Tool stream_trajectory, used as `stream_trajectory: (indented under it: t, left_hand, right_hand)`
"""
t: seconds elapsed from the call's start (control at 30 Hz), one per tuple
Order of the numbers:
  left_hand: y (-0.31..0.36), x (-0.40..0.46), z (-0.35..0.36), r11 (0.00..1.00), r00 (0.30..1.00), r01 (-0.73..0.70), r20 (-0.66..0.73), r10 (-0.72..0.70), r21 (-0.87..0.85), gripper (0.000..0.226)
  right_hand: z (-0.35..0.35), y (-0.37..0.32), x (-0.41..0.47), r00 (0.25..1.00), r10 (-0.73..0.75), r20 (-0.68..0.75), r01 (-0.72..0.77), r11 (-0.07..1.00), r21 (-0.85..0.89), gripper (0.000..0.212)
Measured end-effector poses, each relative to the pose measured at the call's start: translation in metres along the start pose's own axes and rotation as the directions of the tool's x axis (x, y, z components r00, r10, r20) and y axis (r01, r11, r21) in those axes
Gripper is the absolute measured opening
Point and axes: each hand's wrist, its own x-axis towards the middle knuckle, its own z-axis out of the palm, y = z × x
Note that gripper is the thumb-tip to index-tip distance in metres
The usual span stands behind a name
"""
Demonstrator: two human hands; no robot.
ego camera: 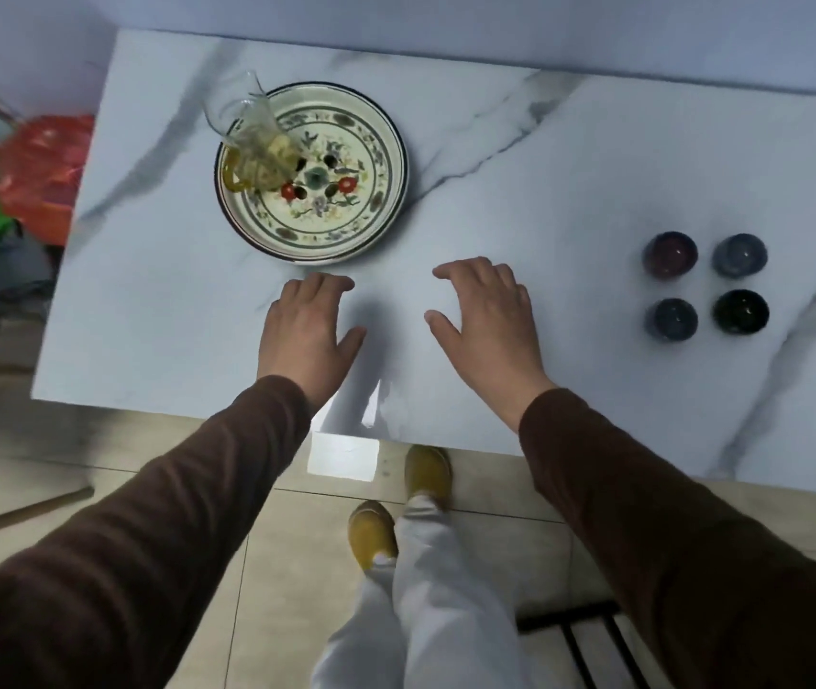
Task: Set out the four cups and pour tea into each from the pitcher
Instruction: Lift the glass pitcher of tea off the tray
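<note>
A clear glass pitcher (252, 141) holding yellowish tea stands on the left side of a floral plate (371, 191) at the table's back left. Several small dark cups sit in a square cluster at the right: a maroon cup (670, 254), a grey-blue cup (740, 255), a dark blue cup (672, 319) and a black cup (741, 311). My left hand (304, 328) lies palm down just in front of the plate, fingers apart, holding nothing. My right hand (488, 320) rests palm down in the middle of the table, left of the cups, also holding nothing.
The white marble table (520, 156) stands against a pale wall. Red and green bags (23, 181) lie on the floor to the left. My feet in yellow slippers (396, 504) stand on the tiled floor by the front edge. A black rack (590, 639) sits lower right.
</note>
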Motion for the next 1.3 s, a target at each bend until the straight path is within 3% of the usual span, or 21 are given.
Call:
stream_trajectory:
  t: [0.27, 0.6, 0.9, 1.13, 1.3]
  left_hand:
    - [-0.067, 0.045, -0.022, 0.999, 0.998, 0.054, -0.019, -0.054, -0.005, 0.046]
    - [-0.169, 0.089, -0.058, 0.996, 1.000, 0.017, 0.025, -0.014, -0.092, 0.043]
    - [-0.214, 0.126, -0.075, 0.992, 0.997, -0.056, 0.041, 0.061, -0.110, 0.046]
    - [-0.225, 0.138, -0.069, 0.990, 0.998, -0.047, 0.045, 0.054, -0.137, 0.045]
    - [-0.226, 0.140, -0.066, 0.987, 0.998, -0.028, 0.045, 0.036, -0.158, 0.045]
  right_hand:
    - [0.031, -0.043, 0.068, 1.000, -0.002, 0.024, 0.002, 1.000, 0.011, 0.040]
    - [0.081, -0.155, 0.128, 0.978, 0.207, 0.004, -0.195, 0.911, 0.364, 0.036]
    - [0.119, -0.223, 0.168, 0.854, 0.512, 0.093, -0.394, 0.518, 0.759, 0.037]
    - [0.138, -0.239, 0.197, 0.781, 0.603, 0.165, -0.426, 0.320, 0.846, 0.030]
    - [0.144, -0.241, 0.204, 0.770, 0.598, 0.224, -0.358, 0.115, 0.926, 0.017]
